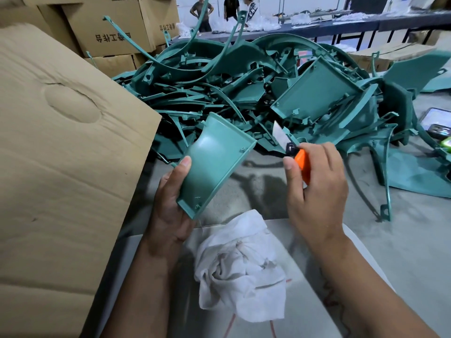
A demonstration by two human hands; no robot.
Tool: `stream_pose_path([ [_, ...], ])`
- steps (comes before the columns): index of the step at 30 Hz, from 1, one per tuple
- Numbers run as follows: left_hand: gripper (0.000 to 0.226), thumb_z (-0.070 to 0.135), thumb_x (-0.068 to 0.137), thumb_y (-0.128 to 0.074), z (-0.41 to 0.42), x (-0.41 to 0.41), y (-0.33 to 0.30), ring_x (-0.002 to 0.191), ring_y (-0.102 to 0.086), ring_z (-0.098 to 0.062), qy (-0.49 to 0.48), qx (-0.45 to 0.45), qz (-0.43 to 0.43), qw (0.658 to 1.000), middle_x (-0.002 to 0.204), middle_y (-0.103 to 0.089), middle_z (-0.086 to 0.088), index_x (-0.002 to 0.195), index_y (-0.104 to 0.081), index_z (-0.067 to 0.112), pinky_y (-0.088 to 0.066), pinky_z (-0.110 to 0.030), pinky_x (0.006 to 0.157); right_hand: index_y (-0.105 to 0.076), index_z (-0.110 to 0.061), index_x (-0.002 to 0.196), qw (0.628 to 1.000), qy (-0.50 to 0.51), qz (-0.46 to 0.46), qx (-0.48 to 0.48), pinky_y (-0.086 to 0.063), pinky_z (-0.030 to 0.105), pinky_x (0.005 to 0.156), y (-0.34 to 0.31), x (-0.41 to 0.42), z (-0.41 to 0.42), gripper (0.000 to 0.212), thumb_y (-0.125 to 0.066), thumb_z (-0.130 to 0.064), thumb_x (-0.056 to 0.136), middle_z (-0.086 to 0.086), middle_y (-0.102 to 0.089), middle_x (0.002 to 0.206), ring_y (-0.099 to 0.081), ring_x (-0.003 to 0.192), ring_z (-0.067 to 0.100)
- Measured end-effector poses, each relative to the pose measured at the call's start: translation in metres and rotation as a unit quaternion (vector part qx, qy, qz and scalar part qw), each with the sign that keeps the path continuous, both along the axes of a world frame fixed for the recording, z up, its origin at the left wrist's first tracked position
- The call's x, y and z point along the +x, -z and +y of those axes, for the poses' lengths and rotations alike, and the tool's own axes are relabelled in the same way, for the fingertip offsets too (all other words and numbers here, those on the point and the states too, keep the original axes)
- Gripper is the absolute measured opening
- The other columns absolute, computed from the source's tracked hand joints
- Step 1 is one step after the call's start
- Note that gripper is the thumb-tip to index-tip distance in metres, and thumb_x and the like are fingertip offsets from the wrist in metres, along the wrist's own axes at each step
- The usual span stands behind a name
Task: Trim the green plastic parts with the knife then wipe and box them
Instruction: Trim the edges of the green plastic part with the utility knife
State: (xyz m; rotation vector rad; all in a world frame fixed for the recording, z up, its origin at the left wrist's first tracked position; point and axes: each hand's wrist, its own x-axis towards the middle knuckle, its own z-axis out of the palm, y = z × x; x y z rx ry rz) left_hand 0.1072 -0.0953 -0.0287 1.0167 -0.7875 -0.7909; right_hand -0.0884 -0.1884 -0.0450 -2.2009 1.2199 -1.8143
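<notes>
Left hand grips a curved green plastic panel with raised edges, thumb on its face, held tilted above the grey floor. Right hand clenches an orange-handled utility knife, blade out and pointing up-left, just beside the panel's right edge but apart from it. Crumpled white cloth lies below both hands. Heap of green plastic parts sits behind; brown cardboard box flap at left.
</notes>
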Motion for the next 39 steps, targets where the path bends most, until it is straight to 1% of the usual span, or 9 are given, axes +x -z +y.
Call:
stream_pose_path([
  [3,0.04,0.024,0.108,-0.049,0.0,-0.002,0.003,0.056,-0.063,0.0,0.011,-0.015,-0.025,1.0,0.064,-0.067,0.008,0.083,-0.08,0.03,-0.047,-0.013,0.05,-0.065,-0.001,0.112,0.998,-0.054,-0.001,-0.031,-0.039,0.029,0.078,-0.002,0.004,0.006,0.035,-0.049,-0.032,0.108,0.008,-0.057,0.1,-0.051,0.091,0.022],
  [7,0.037,0.027,0.108,-0.048,0.0,0.0,0.003,0.062,-0.067,-0.003,0.029,-0.016,0.001,0.999,0.071,-0.072,0.005,0.09,-0.08,0.023,-0.051,-0.016,0.055,-0.068,0.0,0.115,0.988,-0.138,0.048,-0.056,-0.045,0.036,0.077,-0.002,0.012,0.016,0.044,-0.045,-0.037,0.109,0.009,-0.061,0.099,-0.055,0.089,0.026],
  [12,0.04,0.027,0.108,-0.045,-0.006,0.003,0.004,0.061,-0.069,-0.009,0.037,-0.031,0.025,0.999,0.073,-0.073,0.0,0.09,-0.08,0.016,-0.052,-0.017,0.053,-0.069,-0.001,0.122,0.99,-0.115,0.07,-0.049,-0.046,0.035,0.078,0.0,0.008,0.012,0.045,-0.043,-0.036,0.11,0.008,-0.065,0.102,-0.058,0.092,0.026],
  [17,0.035,0.029,0.103,-0.053,-0.011,0.016,0.008,0.092,-0.076,-0.024,0.066,-0.039,0.059,0.995,0.11,-0.076,-0.018,0.119,-0.073,0.004,-0.06,-0.03,0.074,-0.071,-0.002,0.118,0.992,-0.116,0.045,-0.03,-0.051,0.033,0.075,0.004,0.008,0.013,0.041,-0.042,-0.029,0.11,0.006,-0.071,0.102,-0.066,0.09,0.023],
  [21,0.031,0.028,0.098,-0.058,-0.011,0.031,0.015,0.111,-0.072,-0.028,0.109,0.002,0.08,0.991,0.123,-0.072,-0.018,0.117,-0.076,0.01,-0.06,-0.036,0.086,-0.07,-0.004,0.099,0.99,-0.141,-0.006,-0.011,-0.04,0.022,0.064,0.003,0.007,0.01,0.038,-0.039,-0.022,0.111,-0.002,-0.063,0.079,-0.057,0.067,0.015],
  [24,0.033,0.024,0.093,-0.062,-0.014,0.038,0.02,0.111,-0.071,-0.031,0.098,0.049,0.067,0.992,0.123,-0.072,-0.02,0.119,-0.071,0.005,-0.06,-0.041,0.087,-0.064,-0.011,0.09,0.987,-0.161,-0.004,0.007,-0.035,0.02,0.062,0.002,0.005,0.007,0.036,-0.037,-0.02,0.112,-0.004,-0.054,0.071,-0.051,0.061,0.013],
  [31,0.026,0.021,0.1,-0.057,-0.012,0.046,0.022,0.094,-0.074,-0.024,0.096,0.043,0.037,0.994,0.107,-0.076,-0.015,0.109,-0.075,0.006,-0.062,-0.038,0.083,-0.058,-0.01,0.084,0.95,-0.284,0.07,0.109,-0.042,0.041,0.059,0.003,-0.002,-0.003,0.037,-0.04,-0.026,0.112,0.001,-0.055,0.067,-0.054,0.063,0.02],
  [36,0.024,0.02,0.094,-0.059,-0.012,0.04,0.021,0.088,-0.075,-0.021,0.096,0.052,0.016,0.994,0.101,-0.077,-0.013,0.105,-0.077,0.009,-0.059,-0.029,0.073,-0.064,-0.008,0.092,0.928,-0.347,0.077,0.109,-0.039,0.034,0.054,0.001,0.002,0.003,0.04,-0.039,-0.031,0.112,0.0,-0.053,0.066,-0.052,0.059,0.018],
  [39,0.03,0.022,0.089,-0.063,-0.012,0.041,0.022,0.084,-0.074,-0.023,0.1,0.07,0.018,0.992,0.1,-0.077,-0.016,0.111,-0.074,0.004,-0.058,-0.029,0.07,-0.061,-0.013,0.084,0.931,-0.339,0.083,0.105,-0.037,0.032,0.05,0.001,0.004,0.004,0.041,-0.04,-0.035,0.112,-0.002,-0.05,0.062,-0.049,0.054,0.016],
])
